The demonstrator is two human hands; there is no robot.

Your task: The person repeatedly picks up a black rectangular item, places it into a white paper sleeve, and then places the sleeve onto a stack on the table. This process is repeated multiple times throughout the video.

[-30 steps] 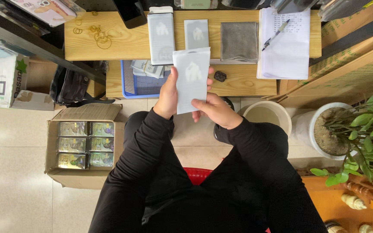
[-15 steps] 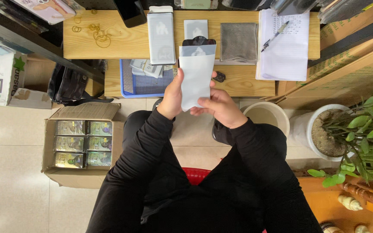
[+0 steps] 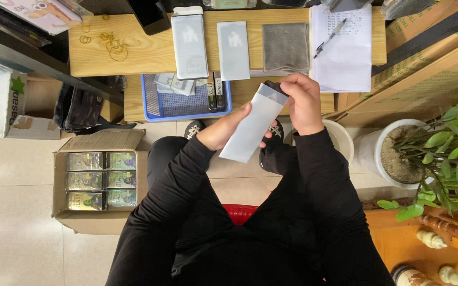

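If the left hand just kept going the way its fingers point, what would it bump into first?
The left hand lies under the pale sleeve, fingers pointing up and right. Going straight on, it would likely meet the right hand pinching the sleeve's dark top end, then the wooden bench beyond. Depth is hard to judge.

Two hands, the left hand (image 3: 223, 130) and the right hand (image 3: 304, 103), are holding one grey sleeve (image 3: 253, 126), while two more flat packs, a taller one (image 3: 189, 45) and a shorter one (image 3: 233, 50), are lying on the desk (image 3: 149, 53) beside one grey cloth (image 3: 285, 46), one sheet of paper (image 3: 345, 53) and one pen (image 3: 329, 38). One blue tray (image 3: 186, 103) is sitting below the desk edge, and one open carton (image 3: 99, 177) is showing six boxes in two columns of three. Two white pots are standing at the right, one bare (image 3: 340, 140) and one holding a plant (image 3: 380, 159).
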